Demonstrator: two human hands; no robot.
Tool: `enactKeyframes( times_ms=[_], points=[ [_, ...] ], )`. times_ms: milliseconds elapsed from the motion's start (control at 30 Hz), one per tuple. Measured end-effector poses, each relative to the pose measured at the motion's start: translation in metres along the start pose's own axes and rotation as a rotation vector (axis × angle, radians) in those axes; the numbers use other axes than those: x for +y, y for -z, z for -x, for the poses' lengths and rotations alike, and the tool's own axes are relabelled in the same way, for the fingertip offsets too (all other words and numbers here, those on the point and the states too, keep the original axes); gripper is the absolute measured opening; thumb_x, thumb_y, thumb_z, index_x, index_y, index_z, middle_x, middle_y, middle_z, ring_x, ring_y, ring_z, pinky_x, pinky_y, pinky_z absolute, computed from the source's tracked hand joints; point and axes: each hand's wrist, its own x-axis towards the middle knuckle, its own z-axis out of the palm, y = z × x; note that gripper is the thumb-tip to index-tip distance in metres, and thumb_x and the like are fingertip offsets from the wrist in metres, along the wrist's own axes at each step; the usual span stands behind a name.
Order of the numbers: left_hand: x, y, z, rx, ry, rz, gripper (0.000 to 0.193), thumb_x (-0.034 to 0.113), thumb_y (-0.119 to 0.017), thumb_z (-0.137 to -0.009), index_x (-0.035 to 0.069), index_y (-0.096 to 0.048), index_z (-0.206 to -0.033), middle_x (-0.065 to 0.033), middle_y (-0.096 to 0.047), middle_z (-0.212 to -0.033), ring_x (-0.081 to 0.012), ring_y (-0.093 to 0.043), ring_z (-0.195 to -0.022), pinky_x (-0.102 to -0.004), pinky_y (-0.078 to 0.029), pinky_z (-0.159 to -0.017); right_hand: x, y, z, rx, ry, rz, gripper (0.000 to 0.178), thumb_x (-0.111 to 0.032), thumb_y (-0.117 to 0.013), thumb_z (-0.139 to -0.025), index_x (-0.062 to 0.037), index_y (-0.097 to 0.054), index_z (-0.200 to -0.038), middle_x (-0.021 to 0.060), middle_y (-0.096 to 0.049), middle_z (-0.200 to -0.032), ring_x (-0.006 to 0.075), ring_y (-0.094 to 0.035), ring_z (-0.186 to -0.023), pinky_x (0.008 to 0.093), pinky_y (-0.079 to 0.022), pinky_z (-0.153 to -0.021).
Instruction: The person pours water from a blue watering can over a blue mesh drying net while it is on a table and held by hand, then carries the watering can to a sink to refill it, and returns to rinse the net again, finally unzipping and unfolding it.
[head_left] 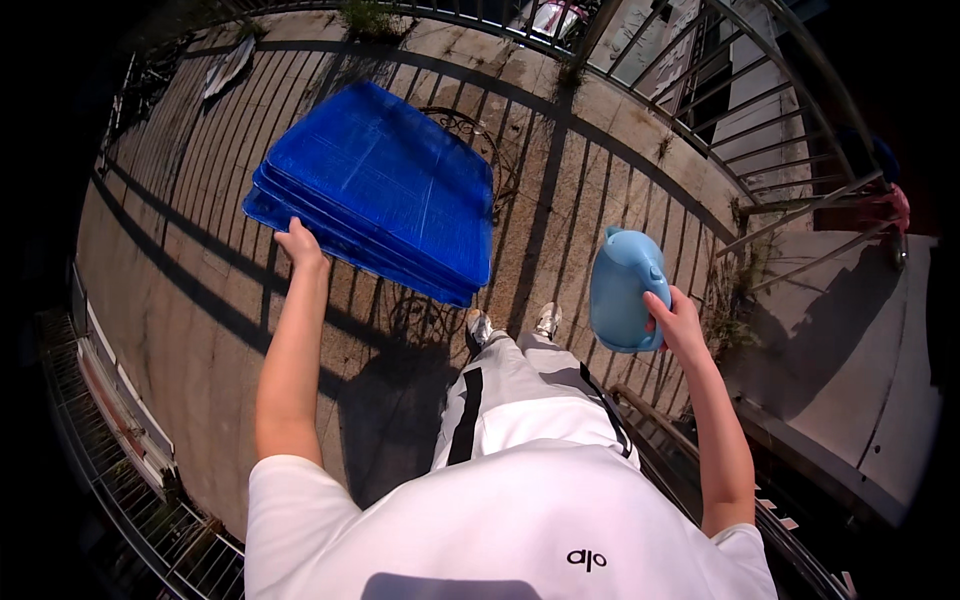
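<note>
stacked trays (375, 180) left | jug (622, 295) right | shoes (549, 319) between, on paving (170, 330) | railing (593, 45) beyond

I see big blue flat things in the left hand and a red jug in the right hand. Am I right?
Not quite: the jug in the right hand is light blue, not red, as the head view shows. The left hand does hold the big blue flat things.

Head-worn fisheye looks steeply down
</note>
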Motion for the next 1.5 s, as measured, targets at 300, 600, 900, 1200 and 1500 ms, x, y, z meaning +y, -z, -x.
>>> enactKeyframes(
  times_ms=[300,600,900,1200,1500],
  points=[
    [-0.002,-0.042,0.09,-0.064,-0.017,-0.376,0.104,0.035,-0.077,-0.071,0.002,-0.007,-0.14,-0.0235,-0.019,-0.143,-0.037,-0.023,-0.132,-0.0475,-0.025,-0.108,0.003,-0.037,-0.025,-0.063,0.062,-0.129,0.029,-0.03,-0.062,-0.084,-0.0045,-0.054,-0.095,0.0046,-0.058,-0.071,0.0103,-0.051,-0.052,0.025,-0.041,-0.039],
    [-0.029,-0.057,0.078,-0.044,-0.024,-0.527,0.032,0.016,-0.071,-0.072,0.001,-0.043,-0.066,-0.0112,-0.051,-0.072,-0.0189,-0.048,-0.063,-0.0456,-0.043,-0.056,-0.039,-0.113,-0.07,-0.198,0.1,-0.411,0.028,-0.018,-0.062,-0.081,-0.0054,-0.05,-0.103,0.0033,-0.06,-0.087,0.0108,-0.058,-0.078,0.0245,-0.05,-0.053],
    [0.011,-0.025,0.073,-0.138,-0.216,0.025,0.031,-0.001,-0.062,-0.071,0.007,-0.042,-0.048,0.0022,-0.05,-0.059,-0.0072,-0.042,-0.05,-0.0276,-0.037,-0.047,-0.07,-0.158,-0.113,-0.089,0.182,-0.41,0.028,-0.012,-0.062,-0.078,-0.0018,-0.05,-0.101,0.0103,-0.057,-0.09,0.0188,-0.061,-0.075,0.0306,-0.054,-0.05],
    [0.102,0.041,0.138,-0.461,-0.402,0.052,0.021,0.011,-0.058,-0.075,-0.003,-0.058,-0.09,-0.0106,-0.063,-0.083,-0.0174,-0.062,-0.068,-0.0275,-0.054,-0.065,-0.109,-0.217,-0.118,0.091,0.314,-0.267,0.03,-0.007,-0.067,-0.071,-0.0024,-0.049,-0.095,0.0129,-0.065,-0.086,0.0276,-0.064,-0.073,0.0378,-0.05,-0.066],
    [0.114,0.031,0.189,-0.449,-0.503,0.001,0.051,0.009,-0.065,-0.065,-0.002,-0.051,-0.113,-0.0118,-0.06,-0.099,-0.0201,-0.058,-0.088,-0.0333,-0.048,-0.083,-0.141,-0.271,-0.087,0.099,0.316,-0.209,0.046,-0.018,-0.075,-0.067,-0.0024,-0.047,-0.099,0.0179,-0.064,-0.09,0.0343,-0.062,-0.084,0.0419,-0.048,-0.076]
  ],
)
